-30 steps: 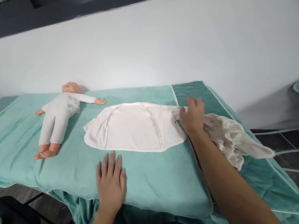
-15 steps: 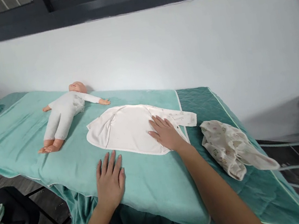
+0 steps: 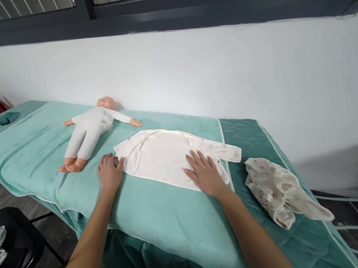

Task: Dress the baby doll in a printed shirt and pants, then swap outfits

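A white long-sleeved baby garment (image 3: pixel 165 158) lies spread on the light green cover, its printed sleeve stretched to the right. My right hand (image 3: pixel 206 172) rests flat on the garment's right part, fingers spread. At the left edge of the garment is my left hand (image 3: pixel 110 172). Its fingers are bent and a gap shows between thumb and forefinger; the thumb touches the cloth edge. Beyond my left hand, a baby doll (image 3: pixel 89 126) in a white body lies on its back, arms out.
A crumpled printed baby garment (image 3: pixel 275 189) lies on the dark green quilted cover (image 3: pixel 238 132) at right. A black chair (image 3: pixel 18 245) with cloth on it stands at lower left. A white wall (image 3: pixel 173 72) runs behind the bed, below a dark window frame (image 3: pixel 198 9).
My left hand has moved from the cover in front up to the garment's left edge, its fingers now bent. The right hand stays on the garment. The view has shifted slightly.
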`<action>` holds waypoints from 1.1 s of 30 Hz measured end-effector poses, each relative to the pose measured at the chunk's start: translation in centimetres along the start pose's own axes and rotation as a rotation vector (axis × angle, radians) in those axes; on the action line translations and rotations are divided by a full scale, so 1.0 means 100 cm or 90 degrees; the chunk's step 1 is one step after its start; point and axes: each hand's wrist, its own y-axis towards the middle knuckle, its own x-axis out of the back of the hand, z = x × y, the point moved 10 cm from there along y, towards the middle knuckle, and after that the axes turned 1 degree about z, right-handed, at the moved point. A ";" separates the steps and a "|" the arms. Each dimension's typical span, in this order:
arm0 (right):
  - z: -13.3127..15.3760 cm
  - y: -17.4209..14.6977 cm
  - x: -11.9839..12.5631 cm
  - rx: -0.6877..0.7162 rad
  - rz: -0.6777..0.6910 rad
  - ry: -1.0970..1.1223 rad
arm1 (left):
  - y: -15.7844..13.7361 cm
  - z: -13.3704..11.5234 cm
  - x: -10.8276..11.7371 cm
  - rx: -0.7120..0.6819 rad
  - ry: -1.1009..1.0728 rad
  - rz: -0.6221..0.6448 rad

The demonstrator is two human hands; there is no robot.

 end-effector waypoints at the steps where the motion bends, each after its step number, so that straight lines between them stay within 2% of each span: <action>1: 0.002 -0.004 0.001 -0.004 -0.011 -0.001 | 0.005 0.000 -0.003 0.003 0.012 0.005; 6: 0.022 -0.026 0.009 -0.008 -0.058 -0.003 | 0.001 -0.019 0.000 -0.071 -0.036 -0.029; 11: 0.035 -0.032 0.008 -0.056 -0.038 0.046 | -0.019 -0.062 0.004 -0.282 -0.097 -0.025; 13: 0.046 -0.018 0.006 -0.033 -0.003 0.120 | -0.028 -0.081 0.004 -0.348 -0.142 -0.024; 16: 0.069 0.022 0.006 0.007 0.044 0.277 | -0.036 -0.100 0.002 -0.360 -0.228 -0.020; 20: 0.090 0.094 0.011 -0.035 0.027 0.440 | -0.047 -0.128 -0.011 -0.409 -0.320 0.109; 22: 0.091 0.119 0.007 -0.118 0.001 0.424 | -0.044 -0.122 -0.011 -0.380 -0.370 0.122; 24: 0.097 0.132 0.004 -0.162 -0.026 0.358 | -0.031 -0.101 -0.005 -0.317 -0.363 0.058; 27: 0.114 0.134 0.005 -0.125 -0.075 0.261 | -0.011 -0.070 -0.002 -0.253 -0.193 -0.025; 30: 0.121 0.127 0.004 -0.079 -0.090 0.257 | 0.013 -0.048 -0.013 -0.201 0.011 -0.009; 33: 0.115 0.124 0.000 -0.074 -0.076 0.300 | 0.037 -0.040 -0.022 -0.196 0.084 0.034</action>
